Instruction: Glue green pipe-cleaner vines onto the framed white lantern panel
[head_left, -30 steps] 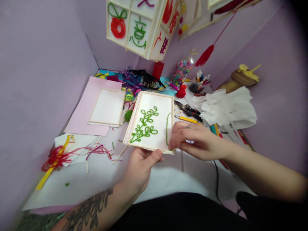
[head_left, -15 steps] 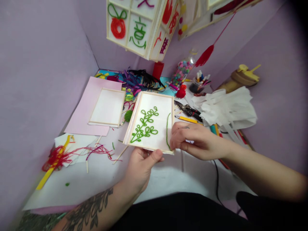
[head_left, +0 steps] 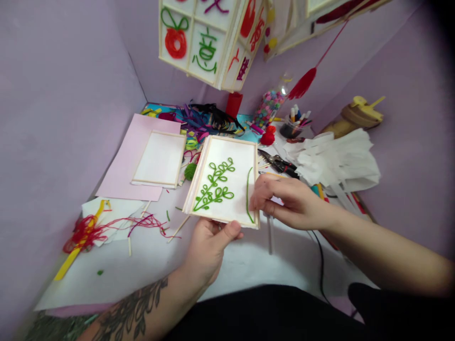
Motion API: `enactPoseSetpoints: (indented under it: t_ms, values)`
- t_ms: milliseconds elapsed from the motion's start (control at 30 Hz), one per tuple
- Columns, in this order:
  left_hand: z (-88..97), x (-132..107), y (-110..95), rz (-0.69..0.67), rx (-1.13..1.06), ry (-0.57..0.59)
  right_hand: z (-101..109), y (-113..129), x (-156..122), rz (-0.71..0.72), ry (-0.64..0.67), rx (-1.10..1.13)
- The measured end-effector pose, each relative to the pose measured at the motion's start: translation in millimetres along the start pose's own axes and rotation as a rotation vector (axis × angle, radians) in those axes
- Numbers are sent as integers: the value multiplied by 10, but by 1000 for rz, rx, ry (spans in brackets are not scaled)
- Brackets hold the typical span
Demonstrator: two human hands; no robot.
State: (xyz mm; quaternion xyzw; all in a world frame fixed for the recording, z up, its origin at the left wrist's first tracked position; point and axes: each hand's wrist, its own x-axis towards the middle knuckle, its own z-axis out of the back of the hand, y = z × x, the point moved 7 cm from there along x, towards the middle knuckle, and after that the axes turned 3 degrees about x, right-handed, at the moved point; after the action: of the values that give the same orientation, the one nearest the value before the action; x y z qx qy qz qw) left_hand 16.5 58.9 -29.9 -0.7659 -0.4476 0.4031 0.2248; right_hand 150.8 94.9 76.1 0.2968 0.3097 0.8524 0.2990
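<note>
My left hand (head_left: 213,246) grips a small wood-framed white panel (head_left: 227,151) by its lower edge, thumb on the front and fingers underneath. The panel is tilted, with a leafy sprig of green yarn (head_left: 215,187) on its left part. Along its right side runs a single curved strand of green yarn (head_left: 248,194). My right hand (head_left: 280,201) is at the panel's right edge with its fingers bent together. Its fingertips touch or nearly touch the strand's lower half; whether they pinch anything is hidden.
Another framed panel (head_left: 159,158) lies on pink card (head_left: 117,166) at left. Red thread (head_left: 83,232) tangles over a yellow strip. A green yarn ball (head_left: 190,171), pliers (head_left: 279,163) and white fabric strips (head_left: 334,156) surround the held panel. A decorated lantern (head_left: 194,38) hangs overhead.
My right hand has shifted slightly up along the green strand from its lower end. My left hand and the panel have hardly moved.
</note>
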Motion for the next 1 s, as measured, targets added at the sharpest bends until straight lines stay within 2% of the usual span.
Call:
enactPoseSetpoints:
  t_ms: [867,1000]
  values:
    - [-9,-1,-2,9,-1,18,64,-97,20,-27,-58,-14]
    - [-15,-4,-3,13,7,21,44,-89,26,-10,-35,-55]
